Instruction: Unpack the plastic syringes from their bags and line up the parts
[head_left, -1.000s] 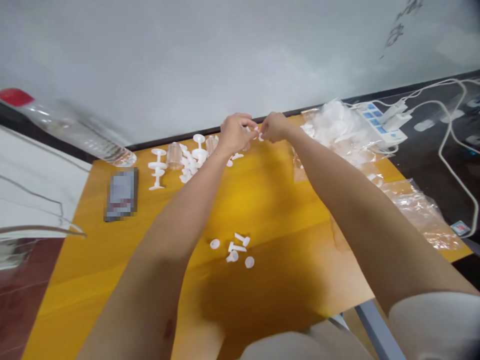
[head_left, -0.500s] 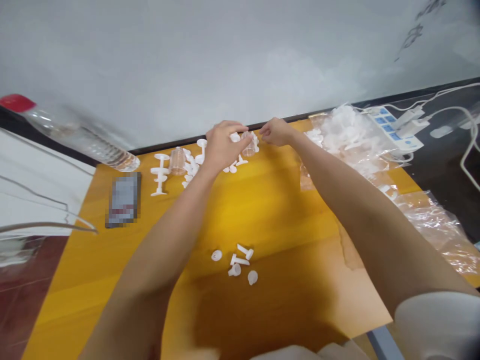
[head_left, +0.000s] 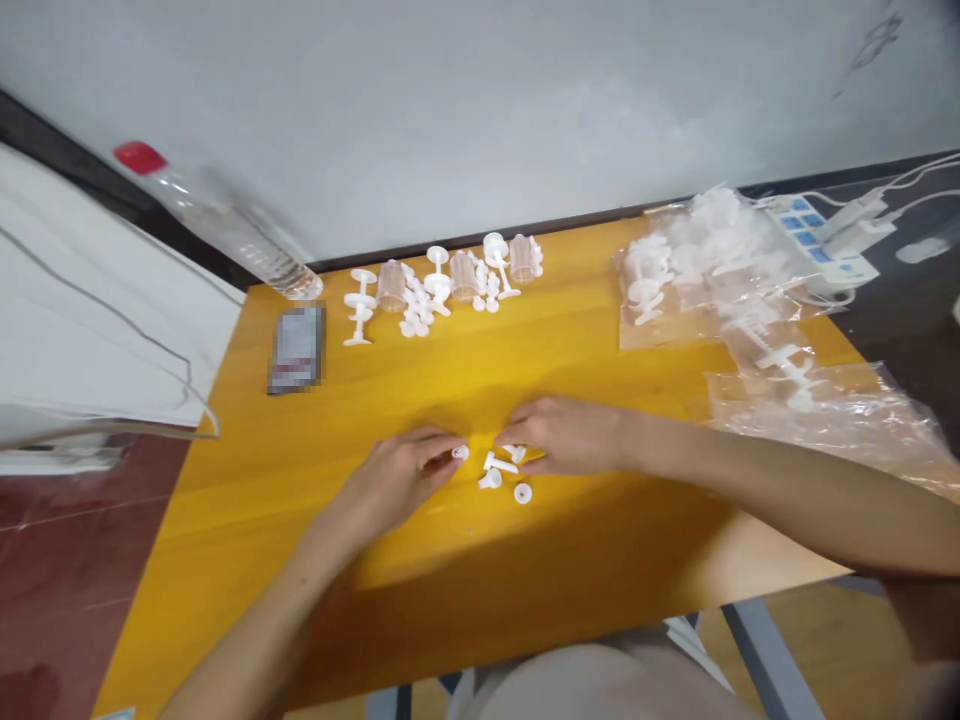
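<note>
Left of the middle peg (head_left: 501,463), the left hand (head_left: 394,478), back from the far parts row (head_left: 463,278), pinches a small cap (head_left: 460,453). Right of that peg, the right hand (head_left: 559,435), also back, curls at a second peg (head_left: 515,453), grip unclear; handling now seems centred here.

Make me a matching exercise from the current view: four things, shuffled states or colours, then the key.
1. Left hand
2. Right hand
3. Bottle
4. Power strip

A. White with blue patches
B. Fingertips at a stemmed white piece
C. Clear, topped by a red cap
D. Fingertips at a small round white piece

Pairs: 1-D, 2-B, 3-C, 4-A
</note>
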